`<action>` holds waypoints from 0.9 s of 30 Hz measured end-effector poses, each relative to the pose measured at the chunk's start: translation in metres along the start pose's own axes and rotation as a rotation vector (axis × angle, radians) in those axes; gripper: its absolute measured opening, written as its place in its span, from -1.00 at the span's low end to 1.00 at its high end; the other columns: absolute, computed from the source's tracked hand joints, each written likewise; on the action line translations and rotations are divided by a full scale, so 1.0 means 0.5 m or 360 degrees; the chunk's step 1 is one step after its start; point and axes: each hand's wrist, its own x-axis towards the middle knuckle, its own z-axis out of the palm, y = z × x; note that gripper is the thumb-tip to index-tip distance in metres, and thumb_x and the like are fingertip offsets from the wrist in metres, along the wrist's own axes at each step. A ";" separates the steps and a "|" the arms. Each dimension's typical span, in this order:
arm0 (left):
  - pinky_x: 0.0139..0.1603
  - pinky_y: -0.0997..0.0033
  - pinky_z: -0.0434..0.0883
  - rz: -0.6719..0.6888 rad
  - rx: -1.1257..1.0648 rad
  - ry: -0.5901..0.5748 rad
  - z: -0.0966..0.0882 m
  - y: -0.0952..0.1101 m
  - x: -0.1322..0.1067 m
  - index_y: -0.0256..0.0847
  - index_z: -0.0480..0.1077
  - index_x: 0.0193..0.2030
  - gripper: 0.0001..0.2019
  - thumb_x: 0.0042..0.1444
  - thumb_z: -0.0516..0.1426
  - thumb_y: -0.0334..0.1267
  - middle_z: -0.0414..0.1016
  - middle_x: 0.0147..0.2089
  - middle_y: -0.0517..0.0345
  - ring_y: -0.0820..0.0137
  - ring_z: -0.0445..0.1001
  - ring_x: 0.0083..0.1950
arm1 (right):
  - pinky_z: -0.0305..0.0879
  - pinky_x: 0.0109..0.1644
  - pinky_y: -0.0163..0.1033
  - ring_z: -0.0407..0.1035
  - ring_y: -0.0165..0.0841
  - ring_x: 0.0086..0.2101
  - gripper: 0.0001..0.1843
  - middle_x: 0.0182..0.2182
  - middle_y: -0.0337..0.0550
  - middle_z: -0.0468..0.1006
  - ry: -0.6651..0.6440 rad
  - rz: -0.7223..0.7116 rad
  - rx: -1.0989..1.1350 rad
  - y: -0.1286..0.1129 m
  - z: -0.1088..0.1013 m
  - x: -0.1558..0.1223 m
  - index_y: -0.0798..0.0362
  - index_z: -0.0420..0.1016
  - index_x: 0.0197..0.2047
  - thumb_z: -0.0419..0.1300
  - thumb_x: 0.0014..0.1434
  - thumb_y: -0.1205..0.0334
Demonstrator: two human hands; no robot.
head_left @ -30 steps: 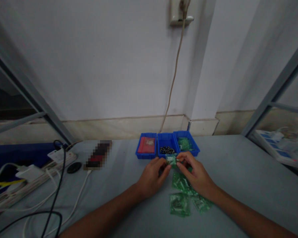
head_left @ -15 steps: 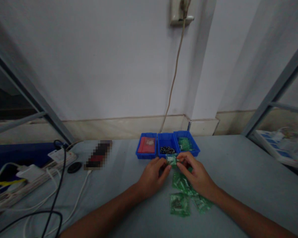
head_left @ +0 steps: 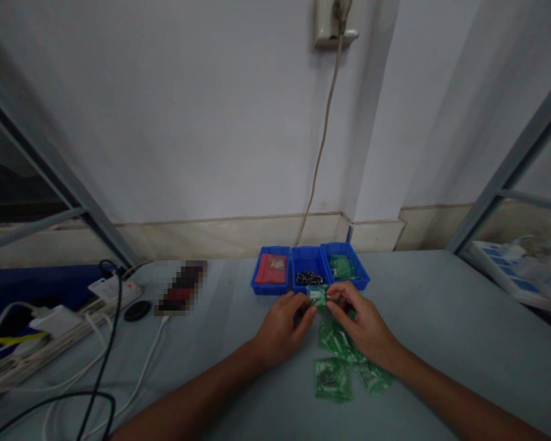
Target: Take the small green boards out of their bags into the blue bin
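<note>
Between my hands is a small green plastic bag [head_left: 317, 296], held just in front of the blue bins. My left hand [head_left: 284, 324] pinches its left edge with thumb and fingertips. My right hand [head_left: 360, 318] pinches its right edge in the same way. What is inside this bag is too small to make out. Below, partly under my right hand, lie several filled green bags [head_left: 333, 378] on the table. The middle blue bin [head_left: 308, 257] holds small black-and-silver parts [head_left: 309, 278]. More green bags [head_left: 342, 267] lie in the right blue bin [head_left: 360, 278].
The left blue bin [head_left: 270, 289] contains a red bag [head_left: 272, 269] and small pale pieces. A pixelated device [head_left: 181, 288] with a white cable, a black round disc [head_left: 138, 310] and a power strip [head_left: 64, 334] with tangled cords occupy the table's left side. A wall [head_left: 211, 122] rises behind.
</note>
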 end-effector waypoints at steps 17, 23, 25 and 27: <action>-0.25 0.38 0.28 0.0006 -0.0018 -0.0020 0.001 -0.003 0.000 -0.18 0.33 -0.25 -0.75 0.49 0.06 -0.16 0.39 -0.32 0.17 0.35 0.39 -0.26 | 0.35 -0.24 -0.22 0.45 -0.27 -0.30 -0.82 -0.25 -0.19 0.54 -0.0005 0.0011 0.0004 0.000 -0.001 -0.002 -0.04 0.42 0.05 0.17 0.46 0.09; -0.23 0.37 0.33 0.0001 -0.0032 -0.0001 0.001 -0.002 0.001 -0.17 0.35 -0.25 -0.75 0.49 0.06 -0.16 0.40 -0.32 0.17 0.34 0.40 -0.25 | 0.37 -0.18 -0.19 0.44 -0.26 -0.29 -0.82 -0.24 -0.18 0.54 0.0034 -0.0007 0.0037 0.003 0.002 -0.003 -0.05 0.43 0.06 0.17 0.45 0.11; -0.19 0.35 0.36 0.0012 -0.0047 0.0012 0.000 -0.002 0.001 -0.17 0.37 -0.23 -0.77 0.49 0.08 -0.17 0.43 -0.31 0.15 0.32 0.42 -0.22 | 0.38 -0.16 -0.18 0.43 -0.26 -0.28 -0.81 -0.23 -0.17 0.53 0.0037 -0.0021 0.0058 0.006 0.003 -0.003 -0.05 0.43 0.08 0.15 0.46 0.12; -0.08 0.30 0.43 0.0046 -0.0088 0.0067 -0.002 0.000 0.001 -0.18 0.41 -0.17 -0.82 0.48 0.09 -0.19 0.48 -0.22 0.08 0.29 0.46 -0.13 | 0.38 -0.14 -0.17 0.43 -0.25 -0.26 -0.80 -0.23 -0.16 0.52 0.0045 -0.0022 0.0069 0.008 0.003 -0.003 -0.05 0.44 0.09 0.14 0.46 0.14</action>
